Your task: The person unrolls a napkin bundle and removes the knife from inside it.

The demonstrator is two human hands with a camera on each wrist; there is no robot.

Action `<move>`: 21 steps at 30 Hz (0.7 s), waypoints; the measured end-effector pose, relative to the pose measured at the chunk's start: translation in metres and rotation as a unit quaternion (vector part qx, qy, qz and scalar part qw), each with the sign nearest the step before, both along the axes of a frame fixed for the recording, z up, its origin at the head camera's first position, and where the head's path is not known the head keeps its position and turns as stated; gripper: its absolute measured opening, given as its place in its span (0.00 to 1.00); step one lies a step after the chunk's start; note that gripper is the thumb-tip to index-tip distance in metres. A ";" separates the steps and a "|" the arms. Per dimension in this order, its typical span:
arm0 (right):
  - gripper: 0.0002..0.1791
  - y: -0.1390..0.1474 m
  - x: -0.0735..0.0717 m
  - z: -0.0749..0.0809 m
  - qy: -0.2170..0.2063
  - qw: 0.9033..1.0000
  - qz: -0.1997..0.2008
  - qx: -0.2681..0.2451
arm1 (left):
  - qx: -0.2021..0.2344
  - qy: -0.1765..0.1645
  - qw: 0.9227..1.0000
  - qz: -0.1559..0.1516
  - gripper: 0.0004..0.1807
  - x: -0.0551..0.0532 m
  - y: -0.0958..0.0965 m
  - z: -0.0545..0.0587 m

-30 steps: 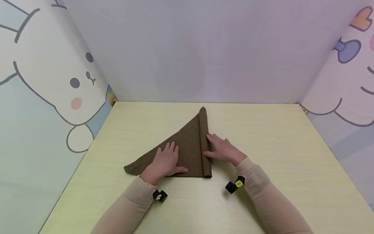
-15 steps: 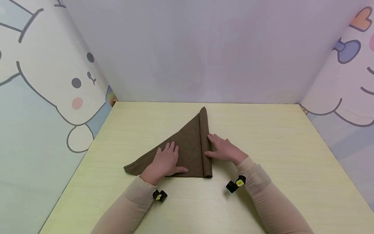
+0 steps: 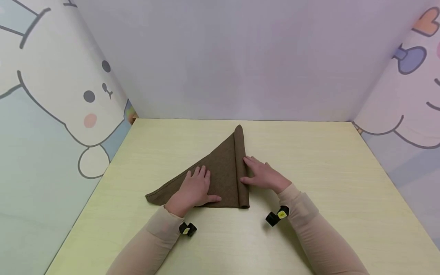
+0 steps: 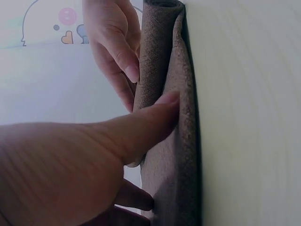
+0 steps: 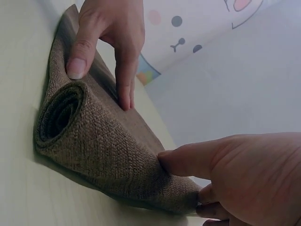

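Note:
A brown cloth [image 3: 223, 172], folded into a triangle, lies on the table with its right side rolled into a tube [image 3: 243, 194]. My left hand [image 3: 192, 191] rests on the flat part, fingers spread and thumb pointing toward the roll. Along the roll's right side, my right hand [image 3: 264, 176] touches it with thumb and fingertips. Seen from the right wrist, the near end of the roll [image 5: 108, 146] shows a spiral of several layers. The left wrist view has my left thumb [image 4: 141, 125] pressing the cloth's near edge beside the roll.
The pale wooden table [image 3: 309, 152] extends around the cloth on all sides. A plain wall [image 3: 223, 61] stands behind it, and side walls with cartoon prints [image 3: 68, 76] flank it. Small black cameras [image 3: 273, 219] are strapped to both wrists.

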State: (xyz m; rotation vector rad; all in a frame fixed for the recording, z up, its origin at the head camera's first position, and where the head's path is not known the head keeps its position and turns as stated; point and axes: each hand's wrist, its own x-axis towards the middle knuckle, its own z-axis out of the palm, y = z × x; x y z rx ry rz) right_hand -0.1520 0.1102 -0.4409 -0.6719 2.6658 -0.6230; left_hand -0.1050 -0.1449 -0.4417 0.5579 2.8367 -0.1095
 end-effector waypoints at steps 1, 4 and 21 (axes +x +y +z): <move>0.45 0.000 0.000 0.000 0.004 1.000 0.001 -0.003 | 0.004 0.002 1.000 -0.001 0.57 0.000 0.000 0.000; 0.45 -0.003 0.002 0.000 0.021 1.000 0.001 -0.014 | 0.007 0.010 1.000 -0.003 0.56 0.001 0.001 0.000; 0.47 -0.028 0.010 -0.018 0.082 0.996 0.018 0.017 | -0.001 -0.023 0.999 0.022 0.66 -0.002 -0.003 -0.005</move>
